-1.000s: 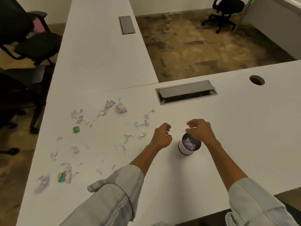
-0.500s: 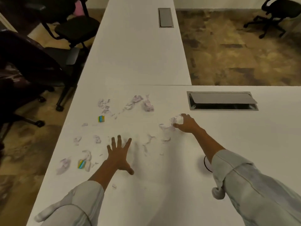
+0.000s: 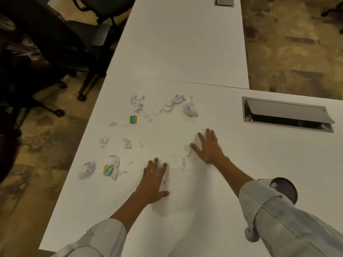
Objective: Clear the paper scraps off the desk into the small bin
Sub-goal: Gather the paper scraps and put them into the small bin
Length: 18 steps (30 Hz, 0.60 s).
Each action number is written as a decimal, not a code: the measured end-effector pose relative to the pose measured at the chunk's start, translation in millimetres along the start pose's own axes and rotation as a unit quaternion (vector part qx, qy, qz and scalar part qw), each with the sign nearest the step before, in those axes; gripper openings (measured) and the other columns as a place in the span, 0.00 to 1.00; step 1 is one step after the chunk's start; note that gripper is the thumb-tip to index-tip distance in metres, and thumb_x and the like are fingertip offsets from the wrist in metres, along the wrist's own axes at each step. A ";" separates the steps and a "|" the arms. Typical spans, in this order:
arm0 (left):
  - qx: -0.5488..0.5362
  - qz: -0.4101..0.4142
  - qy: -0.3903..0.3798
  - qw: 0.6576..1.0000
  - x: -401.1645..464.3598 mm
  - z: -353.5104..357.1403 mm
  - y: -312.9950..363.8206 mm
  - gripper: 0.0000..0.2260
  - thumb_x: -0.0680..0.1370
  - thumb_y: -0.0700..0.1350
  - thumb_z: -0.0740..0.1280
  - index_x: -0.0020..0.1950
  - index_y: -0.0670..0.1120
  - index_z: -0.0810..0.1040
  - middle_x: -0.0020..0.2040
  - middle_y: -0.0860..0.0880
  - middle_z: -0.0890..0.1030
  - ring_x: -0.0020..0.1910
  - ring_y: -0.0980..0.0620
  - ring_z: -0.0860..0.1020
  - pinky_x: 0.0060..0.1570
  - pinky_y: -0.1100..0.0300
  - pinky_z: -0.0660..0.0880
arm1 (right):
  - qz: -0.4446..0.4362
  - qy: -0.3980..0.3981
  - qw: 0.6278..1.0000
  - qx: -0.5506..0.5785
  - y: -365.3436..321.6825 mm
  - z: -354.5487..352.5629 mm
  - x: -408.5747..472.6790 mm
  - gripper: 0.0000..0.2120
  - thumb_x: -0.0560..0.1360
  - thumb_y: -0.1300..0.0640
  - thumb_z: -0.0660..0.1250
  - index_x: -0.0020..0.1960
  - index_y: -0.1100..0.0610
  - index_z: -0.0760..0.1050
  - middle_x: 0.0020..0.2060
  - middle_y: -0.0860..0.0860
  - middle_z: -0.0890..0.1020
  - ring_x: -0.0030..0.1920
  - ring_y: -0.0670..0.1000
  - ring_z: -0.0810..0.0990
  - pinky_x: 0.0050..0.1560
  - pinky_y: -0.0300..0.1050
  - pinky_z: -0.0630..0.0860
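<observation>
Torn pale paper scraps point(image 3: 190, 110) lie scattered over the left part of the white desk point(image 3: 185, 52), with two small yellow-and-blue pieces point(image 3: 133, 119) among them. My left hand point(image 3: 153, 180) lies flat on the desk, fingers spread, holding nothing. My right hand point(image 3: 208, 146) is also flat and open, its fingers beside a few small scraps point(image 3: 182, 160) that lie between the two hands. The small round bin point(image 3: 284, 190) stands at the right, partly hidden behind my right sleeve.
A grey cable hatch point(image 3: 287, 115) is set into the desk at the right, half open. Black office chairs point(image 3: 55, 47) stand off the desk's left edge. Patterned floor shows beyond the desk at the upper right.
Both hands left the bin and moved left to the scraps. My right hand, which had pinched at a scrap, now lies flat nearer to me; the view has shifted left.
</observation>
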State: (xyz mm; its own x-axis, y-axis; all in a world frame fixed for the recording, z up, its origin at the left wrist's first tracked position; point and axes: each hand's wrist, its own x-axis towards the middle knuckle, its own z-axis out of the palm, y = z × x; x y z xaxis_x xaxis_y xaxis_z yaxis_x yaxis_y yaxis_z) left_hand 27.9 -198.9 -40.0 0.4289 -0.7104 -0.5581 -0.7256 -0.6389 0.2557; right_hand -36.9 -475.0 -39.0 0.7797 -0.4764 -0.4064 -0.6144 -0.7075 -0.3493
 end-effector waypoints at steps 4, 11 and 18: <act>0.028 0.028 -0.008 0.999 -6.5 7.6 9.9 0.47 0.73 0.66 0.61 0.77 0.45 0.36 0.76 0.39 0.31 0.76 0.37 0.34 0.76 0.44 0.42 | -0.088 -0.035 0.994 -0.050 -32.5 36.2 -28.9 0.41 0.74 0.29 0.51 0.79 0.51 0.49 0.79 0.60 0.44 0.78 0.61 0.40 0.77 0.62 0.46; 0.054 0.043 -0.033 0.997 -41.4 26.5 8.8 0.41 0.73 0.48 0.66 0.78 0.45 0.43 0.77 0.40 0.35 0.77 0.39 0.38 0.77 0.44 0.46 | -0.181 -0.005 0.975 -0.129 -52.3 79.0 -88.6 0.28 0.78 0.61 0.65 0.75 0.57 0.62 0.76 0.64 0.58 0.76 0.66 0.54 0.70 0.59 0.68; 0.089 0.034 0.024 0.995 -76.1 39.1 0.8 0.40 0.62 0.35 0.76 0.73 0.45 0.67 0.75 0.35 0.62 0.72 0.36 0.65 0.63 0.52 0.74 | -0.191 -0.024 0.969 -0.157 -38.0 79.5 -115.6 0.19 0.77 0.71 0.56 0.67 0.66 0.70 0.71 0.59 0.69 0.69 0.58 0.67 0.44 0.51 0.79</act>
State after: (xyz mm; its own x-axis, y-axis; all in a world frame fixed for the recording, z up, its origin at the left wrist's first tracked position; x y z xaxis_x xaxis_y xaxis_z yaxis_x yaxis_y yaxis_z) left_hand -26.4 -133.8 -28.2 0.3977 -0.7665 -0.5043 -0.8356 -0.5296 0.1460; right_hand -113.4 -351.5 -45.8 0.9314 -0.1285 -0.3405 -0.2087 -0.9550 -0.2106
